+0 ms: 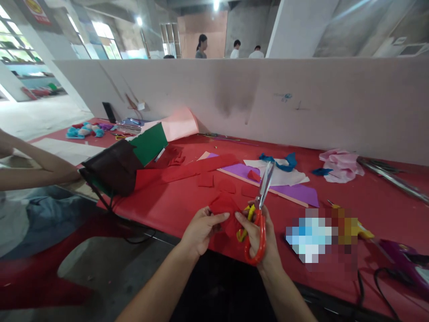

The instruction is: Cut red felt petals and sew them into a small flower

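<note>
A thin red piece of crepe paper (225,206) is stretched between my two hands above the table's front edge. My left hand (204,227) pinches its left side, thumb on top. My right hand (256,232) pinches the other side and also holds a pair of scissors (264,190). Their silver blades point up and away, and red and yellow handles show around my fingers. Just beyond my hands lie a small red paper square (205,180) and other cut red pieces. A long red strip (201,168) runs behind them.
Purple paper (298,193), a white sheet (284,174), blue scraps (290,162) and crumpled pink paper (340,165) lie on the red table. A purple glue gun (402,261) with cords is at right. A brown bag (110,165) and a person's arm (36,167) are at left.
</note>
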The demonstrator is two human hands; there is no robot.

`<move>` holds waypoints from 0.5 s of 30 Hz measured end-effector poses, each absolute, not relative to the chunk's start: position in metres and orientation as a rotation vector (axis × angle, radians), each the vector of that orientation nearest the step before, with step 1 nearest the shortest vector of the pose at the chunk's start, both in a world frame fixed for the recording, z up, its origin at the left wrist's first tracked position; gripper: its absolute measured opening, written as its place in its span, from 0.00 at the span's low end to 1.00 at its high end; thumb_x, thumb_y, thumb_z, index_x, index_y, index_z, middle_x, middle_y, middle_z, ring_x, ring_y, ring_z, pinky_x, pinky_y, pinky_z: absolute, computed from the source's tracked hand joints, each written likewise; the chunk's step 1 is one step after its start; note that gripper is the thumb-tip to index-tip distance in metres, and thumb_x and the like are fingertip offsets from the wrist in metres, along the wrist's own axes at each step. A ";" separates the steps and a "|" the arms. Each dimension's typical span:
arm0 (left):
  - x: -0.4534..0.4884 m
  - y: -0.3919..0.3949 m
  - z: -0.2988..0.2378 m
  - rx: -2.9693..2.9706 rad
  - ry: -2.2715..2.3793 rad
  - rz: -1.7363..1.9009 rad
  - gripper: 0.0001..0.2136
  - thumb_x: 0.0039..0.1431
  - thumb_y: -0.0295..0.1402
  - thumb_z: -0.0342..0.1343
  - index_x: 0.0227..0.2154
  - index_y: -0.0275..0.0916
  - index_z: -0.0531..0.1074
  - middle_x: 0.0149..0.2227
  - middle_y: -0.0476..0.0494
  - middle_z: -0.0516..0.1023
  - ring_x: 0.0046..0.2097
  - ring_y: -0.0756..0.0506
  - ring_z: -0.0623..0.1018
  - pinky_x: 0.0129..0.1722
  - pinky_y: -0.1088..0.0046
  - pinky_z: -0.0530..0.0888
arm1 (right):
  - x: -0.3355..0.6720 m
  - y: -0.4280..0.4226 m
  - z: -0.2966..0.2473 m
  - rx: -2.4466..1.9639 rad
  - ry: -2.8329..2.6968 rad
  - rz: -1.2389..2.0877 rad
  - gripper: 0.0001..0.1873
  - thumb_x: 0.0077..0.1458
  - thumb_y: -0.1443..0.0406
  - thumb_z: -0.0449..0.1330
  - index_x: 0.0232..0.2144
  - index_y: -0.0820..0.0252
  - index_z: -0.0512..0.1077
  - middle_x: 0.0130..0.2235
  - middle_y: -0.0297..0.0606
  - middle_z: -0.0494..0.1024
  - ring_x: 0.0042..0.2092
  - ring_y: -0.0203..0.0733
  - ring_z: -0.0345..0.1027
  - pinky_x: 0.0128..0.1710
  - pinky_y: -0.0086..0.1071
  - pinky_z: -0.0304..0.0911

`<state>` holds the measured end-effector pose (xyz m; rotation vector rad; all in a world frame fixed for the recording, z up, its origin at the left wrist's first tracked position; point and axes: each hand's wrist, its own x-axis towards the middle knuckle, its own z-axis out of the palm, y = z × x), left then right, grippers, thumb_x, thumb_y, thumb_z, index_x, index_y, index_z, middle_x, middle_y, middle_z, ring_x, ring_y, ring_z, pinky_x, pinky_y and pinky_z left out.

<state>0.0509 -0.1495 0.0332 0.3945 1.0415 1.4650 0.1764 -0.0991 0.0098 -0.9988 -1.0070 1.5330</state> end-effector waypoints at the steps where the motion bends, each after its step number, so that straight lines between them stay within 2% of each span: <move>1: 0.052 -0.150 0.033 0.388 1.031 1.485 0.12 0.39 0.29 0.68 0.31 0.32 0.78 0.32 0.38 0.81 0.30 0.47 0.78 0.33 0.72 0.73 | 0.176 -0.099 0.010 -0.991 -1.022 1.543 0.25 0.40 0.62 0.71 0.40 0.51 0.65 0.28 0.25 0.68 0.26 0.34 0.65 0.21 0.26 0.61; 8: 0.052 -0.155 0.029 0.340 0.944 1.585 0.09 0.40 0.27 0.67 0.29 0.34 0.77 0.28 0.44 0.79 0.28 0.50 0.76 0.31 0.76 0.72 | 0.181 -0.108 0.016 -0.913 -1.090 1.514 0.27 0.38 0.64 0.71 0.41 0.50 0.66 0.30 0.26 0.69 0.26 0.32 0.64 0.25 0.26 0.62; 12: 0.049 -0.163 0.029 0.327 0.894 1.587 0.07 0.44 0.28 0.66 0.29 0.33 0.78 0.29 0.43 0.80 0.31 0.49 0.77 0.35 0.75 0.72 | 0.186 -0.113 0.021 -0.918 -1.212 1.460 0.26 0.39 0.65 0.70 0.42 0.50 0.66 0.30 0.27 0.69 0.27 0.33 0.64 0.27 0.28 0.63; 15: 0.050 -0.168 0.031 0.288 0.916 1.569 0.08 0.46 0.30 0.65 0.31 0.33 0.78 0.31 0.41 0.81 0.31 0.48 0.78 0.34 0.75 0.73 | 0.187 -0.116 0.027 -0.965 -1.298 1.416 0.25 0.39 0.65 0.70 0.42 0.51 0.67 0.31 0.28 0.70 0.27 0.34 0.64 0.28 0.31 0.64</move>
